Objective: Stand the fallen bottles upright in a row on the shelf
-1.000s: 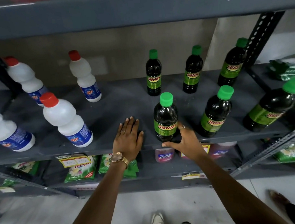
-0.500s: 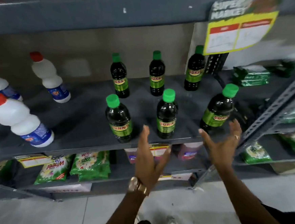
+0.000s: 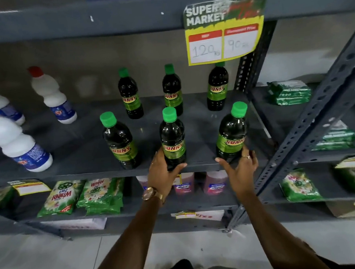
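The middle near bottle (image 3: 172,138), upright at the shelf (image 3: 78,155) edge, is clasped low by the left hand (image 3: 164,173); the right hand (image 3: 239,167) is cupped loosely around the right bottle (image 3: 231,134).

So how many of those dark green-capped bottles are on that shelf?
6, all upright. Back row: left, middle, right, its cap behind the price sign. Front row: left, middle, right. None seem hidden.
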Available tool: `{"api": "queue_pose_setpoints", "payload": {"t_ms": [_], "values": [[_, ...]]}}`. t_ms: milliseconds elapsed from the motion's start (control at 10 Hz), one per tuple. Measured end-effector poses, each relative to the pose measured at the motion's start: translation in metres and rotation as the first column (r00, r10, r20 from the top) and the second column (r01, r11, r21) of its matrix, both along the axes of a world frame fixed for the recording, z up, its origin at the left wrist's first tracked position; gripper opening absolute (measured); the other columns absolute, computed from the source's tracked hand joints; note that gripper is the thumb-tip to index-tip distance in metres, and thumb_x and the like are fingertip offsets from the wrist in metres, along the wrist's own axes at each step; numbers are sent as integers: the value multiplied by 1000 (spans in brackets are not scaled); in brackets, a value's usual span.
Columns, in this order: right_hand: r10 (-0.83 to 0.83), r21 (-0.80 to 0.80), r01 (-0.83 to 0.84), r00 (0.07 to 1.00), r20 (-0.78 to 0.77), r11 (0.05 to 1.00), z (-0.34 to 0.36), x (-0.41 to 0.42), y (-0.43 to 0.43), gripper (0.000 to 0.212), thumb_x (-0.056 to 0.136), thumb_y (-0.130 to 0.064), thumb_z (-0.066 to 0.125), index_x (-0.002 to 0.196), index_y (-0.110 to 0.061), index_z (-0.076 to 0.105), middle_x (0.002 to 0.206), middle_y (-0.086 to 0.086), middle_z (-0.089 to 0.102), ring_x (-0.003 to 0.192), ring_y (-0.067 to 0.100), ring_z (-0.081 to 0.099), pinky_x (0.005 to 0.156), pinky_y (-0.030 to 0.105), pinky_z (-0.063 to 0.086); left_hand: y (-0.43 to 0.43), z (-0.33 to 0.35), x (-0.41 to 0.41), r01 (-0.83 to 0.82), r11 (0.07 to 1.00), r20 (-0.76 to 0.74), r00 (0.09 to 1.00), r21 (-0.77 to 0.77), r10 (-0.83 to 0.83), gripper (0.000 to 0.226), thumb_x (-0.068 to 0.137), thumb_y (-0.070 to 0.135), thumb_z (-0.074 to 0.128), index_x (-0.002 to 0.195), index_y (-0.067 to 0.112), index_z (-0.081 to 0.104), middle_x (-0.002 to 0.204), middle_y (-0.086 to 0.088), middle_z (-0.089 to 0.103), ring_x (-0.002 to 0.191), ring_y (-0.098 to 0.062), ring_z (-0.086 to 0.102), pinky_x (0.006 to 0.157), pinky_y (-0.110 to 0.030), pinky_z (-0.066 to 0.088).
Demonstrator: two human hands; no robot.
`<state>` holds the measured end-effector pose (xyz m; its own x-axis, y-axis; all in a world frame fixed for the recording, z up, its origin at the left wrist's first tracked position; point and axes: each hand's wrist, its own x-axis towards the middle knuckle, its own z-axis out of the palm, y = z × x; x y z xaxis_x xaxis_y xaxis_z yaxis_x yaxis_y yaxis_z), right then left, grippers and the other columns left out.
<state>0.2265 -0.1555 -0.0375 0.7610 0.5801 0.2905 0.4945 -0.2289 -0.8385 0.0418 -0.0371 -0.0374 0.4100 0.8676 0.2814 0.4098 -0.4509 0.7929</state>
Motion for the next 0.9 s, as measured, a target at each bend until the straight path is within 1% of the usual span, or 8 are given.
{"api": "queue_pose_setpoints", "payload": {"t_ms": [100, 200, 400, 500, 600, 700, 800, 900], "values": [[20, -34, -22, 998, -51, 999, -4, 6, -3, 84, 70, -36, 80, 137, -4, 42, 136, 16, 52, 140, 34, 17, 112, 47, 16, -2, 1, 2, -39, 999, -18, 999, 4, 39, 72, 70, 52, 75, 125, 18, 43, 117, -6, 59, 106, -21, 54, 88, -46, 49], [39, -44, -43, 996, -75, 998, -7, 9, -5, 85, 70, -34, 80, 140, -8, 39, 141, 14, 48, 140, 37, 14, 110, 49, 21, -3, 0, 4, -62, 998, -31, 998, -23, 61, 75, 69, 54, 74, 127, 18, 42, 120, -6, 58, 110, -22, 52, 92, -47, 47], [49, -42, -53, 995, -85, 998, -7, 9, -7, 86, 70, -38, 79, 141, -11, 39, 140, 10, 50, 140, 36, 14, 110, 49, 21, -4, 1, 3, -64, 997, -72, 996, -37, 62, 81, 67, 60, 72, 129, 18, 40, 123, -6, 56, 112, -22, 51, 92, -48, 46], [39, -69, -44, 996, -76, 997, -1, 6, -9, 84, 70, -39, 79, 138, -9, 42, 139, 13, 51, 140, 37, 18, 111, 46, 20, -5, 5, 2, -41, 998, -84, 996, -40, 37, 82, 68, 57, 73, 130, 14, 40, 124, -8, 55, 112, -24, 50, 93, -44, 45], [51, -74, -58, 994, -98, 996, 6, 2, -10, 96, 65, -43, 80, 142, -10, 35, 141, 13, 49, 140, 34, 27, 115, 50, 19, -8, 10, 4, -39, 998, -93, 995, -40, 35, 82, 66, 54, 76, 129, 12, 43, 123, -10, 56, 113, -26, 49, 92, -40, 44], [-16, 33, 22, 986, -165, 999, 18, -13, -23, 105, 65, -54, 72, 149, -13, 22, 152, 15, 32, 142, 29, 25, 114, 54, 25, -8, 12, 3, -43, 995, -95, 995, -92, 34, 84, 65, 49, 79, 132, 16, 41, 124, -11, 56, 115, -29, 49, 93, -45, 44], [-29, 178, 52, 991, -128, 983, 45, -46, -52, 96, 75, -66, 58, 149, -16, 21, 155, 9, 28, 143, 21, 24, 115, 51, 26, -8, 19, -3, -2, 992, -160, 987, -129, -18, 103, 65, 42, 80, 144, 14, 22, 139, -15, 45, 129, -37, 36, 104, -50, 35], [-24, 390, 38, 999, -40, 920, 87, -75, -79, 78, 83, -65, 49, 144, -20, 32, 149, 4, 39, 138, 14, 34, 113, 45, 31, -16, 26, -8, 23, 978, -177, 982, -207, -61, 122, 69, 33, 81, 146, 9, -10, 155, -19, 11, 140, -39, 6, 113, -45, 14]]}}
